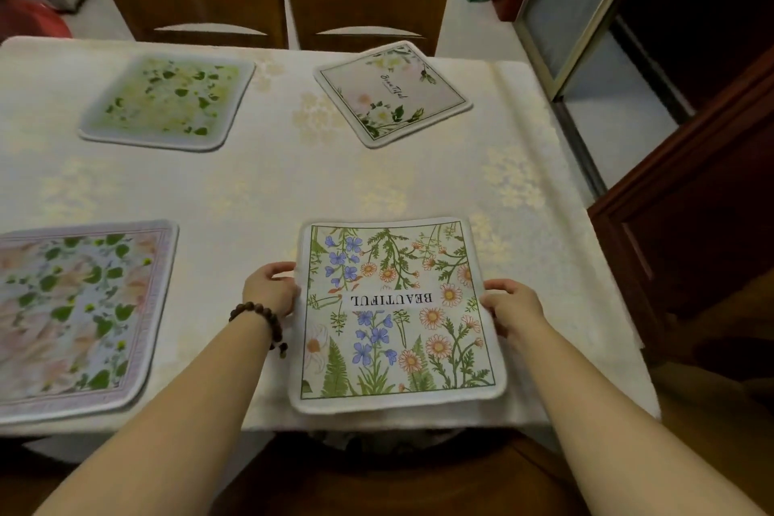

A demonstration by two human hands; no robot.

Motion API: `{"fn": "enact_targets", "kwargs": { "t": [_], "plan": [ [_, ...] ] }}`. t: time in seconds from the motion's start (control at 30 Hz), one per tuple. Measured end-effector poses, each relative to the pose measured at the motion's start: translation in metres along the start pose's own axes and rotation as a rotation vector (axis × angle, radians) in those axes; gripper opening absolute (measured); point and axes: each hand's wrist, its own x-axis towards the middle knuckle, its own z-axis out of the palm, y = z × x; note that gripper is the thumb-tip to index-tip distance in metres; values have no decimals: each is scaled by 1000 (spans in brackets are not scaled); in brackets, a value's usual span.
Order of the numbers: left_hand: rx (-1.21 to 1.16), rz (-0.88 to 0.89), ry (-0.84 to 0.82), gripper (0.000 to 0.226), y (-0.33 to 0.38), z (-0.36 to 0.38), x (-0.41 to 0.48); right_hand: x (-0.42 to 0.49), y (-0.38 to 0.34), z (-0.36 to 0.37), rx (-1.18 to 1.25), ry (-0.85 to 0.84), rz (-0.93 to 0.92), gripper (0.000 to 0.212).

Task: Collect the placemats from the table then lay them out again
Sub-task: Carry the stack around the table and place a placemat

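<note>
A white placemat (393, 314) printed with blue and orange flowers and the word BEAUTIFUL lies at the near edge of the table (268, 189). My left hand (272, 289) grips its left edge and my right hand (509, 306) grips its right edge. A pink and green leafy placemat (79, 314) lies at the near left. At the far left lies a green leaf placemat (167, 101). A pale floral placemat (391, 92) lies turned at an angle at the far right.
A pale patterned tablecloth covers the table. Two wooden chairs (201, 8) (364, 13) stand at the far side. A dark wooden cabinet (691, 201) and a glass door (565, 4) are on the right, close to the table's right edge.
</note>
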Motion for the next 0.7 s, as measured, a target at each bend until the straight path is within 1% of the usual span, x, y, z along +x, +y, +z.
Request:
{"fn": "enact_targets", "kwargs": {
  "t": [0.2,0.43,0.57,0.7],
  "plan": [
    [66,56,80,38,-10,6,-2,3,14,8,-5,53,-9,26],
    [93,125,76,33,-5,18,4,14,7,4,-15,89,-38,24],
    [88,111,73,36,-5,22,12,22,8,2,-42,85,-31,20],
    [28,52,18,39,-5,21,15,26,10,-1,-39,56,-26,17]
  ]
}}
